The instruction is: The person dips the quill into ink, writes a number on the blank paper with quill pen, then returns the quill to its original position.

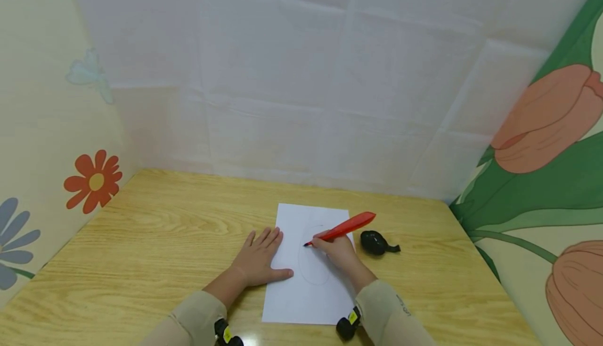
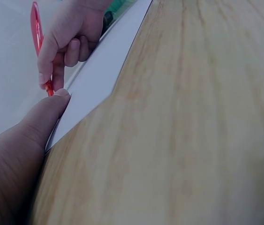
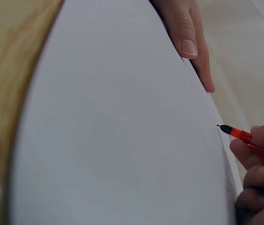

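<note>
A white sheet of paper [image 1: 287,304] lies on the wooden table with a faint, unclosed oval line drawn on it. My right hand [image 1: 341,252] pinches a red pen [image 1: 350,224] whose body widens toward the upper end. Its dark tip is at the paper, near the line's upper left part; in the right wrist view the pen [image 3: 241,135] shows a black point. My left hand [image 1: 256,259] rests with spread fingers across the paper's left edge, the thumb on the sheet. In the left wrist view the left thumb [image 2: 40,119] lies along the paper.
Just right of the paper sits a glossy black rounded object [image 1: 373,243] with a narrow tail. The table [image 1: 155,231] ends at a white hanging sheet [image 1: 282,142] behind. Flower-printed panels [image 1: 96,181] stand at left and right.
</note>
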Tool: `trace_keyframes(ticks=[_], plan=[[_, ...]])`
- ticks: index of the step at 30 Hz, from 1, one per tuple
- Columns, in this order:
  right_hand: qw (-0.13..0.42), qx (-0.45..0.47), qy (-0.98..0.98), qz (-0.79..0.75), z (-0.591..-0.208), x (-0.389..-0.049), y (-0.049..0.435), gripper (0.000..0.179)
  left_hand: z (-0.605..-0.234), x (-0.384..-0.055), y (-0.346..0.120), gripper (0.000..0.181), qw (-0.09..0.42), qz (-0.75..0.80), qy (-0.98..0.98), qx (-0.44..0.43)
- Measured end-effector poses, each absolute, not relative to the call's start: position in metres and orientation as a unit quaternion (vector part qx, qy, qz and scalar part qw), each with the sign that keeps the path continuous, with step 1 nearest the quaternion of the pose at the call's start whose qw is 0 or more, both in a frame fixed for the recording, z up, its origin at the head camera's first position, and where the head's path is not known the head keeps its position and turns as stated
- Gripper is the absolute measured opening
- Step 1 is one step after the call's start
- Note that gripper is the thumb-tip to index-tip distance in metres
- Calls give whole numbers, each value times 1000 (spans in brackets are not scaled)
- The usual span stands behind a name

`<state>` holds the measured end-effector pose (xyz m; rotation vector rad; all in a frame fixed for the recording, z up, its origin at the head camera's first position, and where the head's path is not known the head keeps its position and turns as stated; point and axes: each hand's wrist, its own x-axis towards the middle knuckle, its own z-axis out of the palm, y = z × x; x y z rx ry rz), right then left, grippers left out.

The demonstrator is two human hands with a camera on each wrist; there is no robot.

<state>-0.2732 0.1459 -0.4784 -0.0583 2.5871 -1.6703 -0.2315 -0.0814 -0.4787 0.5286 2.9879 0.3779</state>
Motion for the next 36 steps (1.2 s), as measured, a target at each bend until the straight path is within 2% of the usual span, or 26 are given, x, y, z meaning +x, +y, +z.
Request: trace_keyframes(ticks=[16,36], plan=[[51,-10,839,-541,-478,-273,143,22,-478,-231,-80,106,43,123,977,171],[49,-18,847,-529,-479,-273,142,21,-481,-233,-81,106,44,123,977,171]])
